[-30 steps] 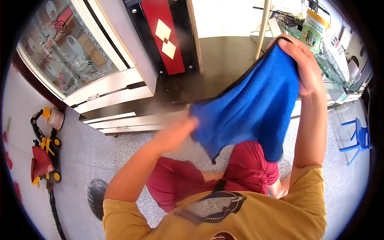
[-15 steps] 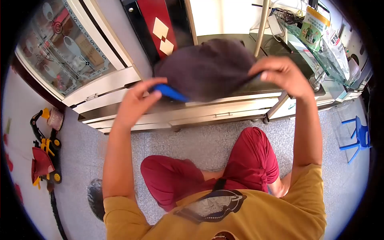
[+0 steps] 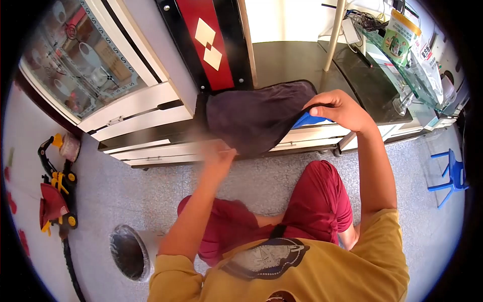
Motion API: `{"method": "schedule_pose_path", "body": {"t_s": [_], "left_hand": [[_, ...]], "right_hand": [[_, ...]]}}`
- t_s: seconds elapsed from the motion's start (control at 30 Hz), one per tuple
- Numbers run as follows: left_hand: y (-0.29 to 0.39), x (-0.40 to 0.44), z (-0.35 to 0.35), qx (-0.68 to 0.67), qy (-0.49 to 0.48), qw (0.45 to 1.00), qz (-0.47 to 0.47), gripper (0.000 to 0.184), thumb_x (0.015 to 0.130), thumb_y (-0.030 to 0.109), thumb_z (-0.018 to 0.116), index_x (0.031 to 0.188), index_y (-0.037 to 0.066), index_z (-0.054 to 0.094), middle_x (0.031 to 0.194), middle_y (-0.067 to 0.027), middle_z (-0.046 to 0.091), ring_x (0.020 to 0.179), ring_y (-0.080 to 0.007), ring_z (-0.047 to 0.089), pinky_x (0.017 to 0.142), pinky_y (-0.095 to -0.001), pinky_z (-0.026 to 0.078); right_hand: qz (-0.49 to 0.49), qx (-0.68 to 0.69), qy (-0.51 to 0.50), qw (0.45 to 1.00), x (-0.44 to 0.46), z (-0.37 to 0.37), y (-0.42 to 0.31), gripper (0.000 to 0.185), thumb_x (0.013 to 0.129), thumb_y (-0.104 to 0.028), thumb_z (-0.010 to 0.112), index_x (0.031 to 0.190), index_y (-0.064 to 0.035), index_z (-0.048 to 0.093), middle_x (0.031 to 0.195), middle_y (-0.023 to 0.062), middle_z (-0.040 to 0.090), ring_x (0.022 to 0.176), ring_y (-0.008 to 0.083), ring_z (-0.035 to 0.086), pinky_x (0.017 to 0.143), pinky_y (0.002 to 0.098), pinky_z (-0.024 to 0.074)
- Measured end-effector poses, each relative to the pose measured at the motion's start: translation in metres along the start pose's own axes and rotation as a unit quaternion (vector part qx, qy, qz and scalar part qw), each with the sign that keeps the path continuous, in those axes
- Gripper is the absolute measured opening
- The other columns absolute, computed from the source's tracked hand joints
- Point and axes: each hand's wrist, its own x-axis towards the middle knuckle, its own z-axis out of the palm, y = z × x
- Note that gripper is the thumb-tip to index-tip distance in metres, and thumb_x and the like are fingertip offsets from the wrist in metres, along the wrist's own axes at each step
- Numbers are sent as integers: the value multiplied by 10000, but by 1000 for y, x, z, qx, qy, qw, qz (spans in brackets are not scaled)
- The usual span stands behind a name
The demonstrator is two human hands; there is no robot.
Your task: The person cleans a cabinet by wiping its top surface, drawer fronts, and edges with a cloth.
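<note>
A dark cloth (image 3: 251,113) with black edging hangs spread between my hands, its far part over the low cabinet top. Its blue underside shows where the edge turns over near my right hand (image 3: 339,109). That hand pinches the right edge of the cloth between thumb and fingers. My left hand (image 3: 218,155) is blurred by motion; its fingertips close on the cloth's near left corner, lower than my right hand.
The low cabinet (image 3: 292,63) runs across in front of me. A glass shelf (image 3: 402,75) holds a pouch (image 3: 400,39) and cables. On the floor stand a lined bin (image 3: 130,254), a toy digger (image 3: 60,186) and a blue chair (image 3: 453,171).
My left hand has swung right and down towards me with its cloth corner. My right hand has moved slightly left and down. The blue underside now shows at the right, not the left.
</note>
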Motion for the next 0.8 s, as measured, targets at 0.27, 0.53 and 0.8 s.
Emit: {"method": "schedule_pose_path", "body": {"t_s": [0.27, 0.53, 0.8], "left_hand": [[15, -27, 24, -369, -97, 900, -212, 434, 1051, 191, 691, 1435, 28, 571, 1431, -95, 638, 1248, -206, 639, 1112, -435, 488], [119, 35, -74, -550, -32, 817, -167, 331, 1064, 173, 647, 1339, -1, 582, 1326, -173, 682, 1229, -313, 671, 1073, -476, 565], [95, 66, -52, -75, 77, 992, 61, 263, 1048, 148, 672, 1294, 53, 675, 1210, -85, 701, 1099, -191, 658, 959, -326, 542]], "right_hand": [[2, -30, -30, 999, -27, -10, 5, 231, 993, -155, 762, 1130, 31, 775, 998, 71, 771, 960, 122, 677, 885, 302, 533], [10, -99, 144, 985, 37, -47, 23, 378, 993, -330, 759, 1181, -2, 753, 969, 83, 780, 948, 175, 703, 882, 340, 551], [155, -451, 345, 808, 51, 1, 51, 460, 968, -358, 744, 1311, -65, 653, 1149, 168, 748, 1107, 358, 706, 928, 470, 574]]}}
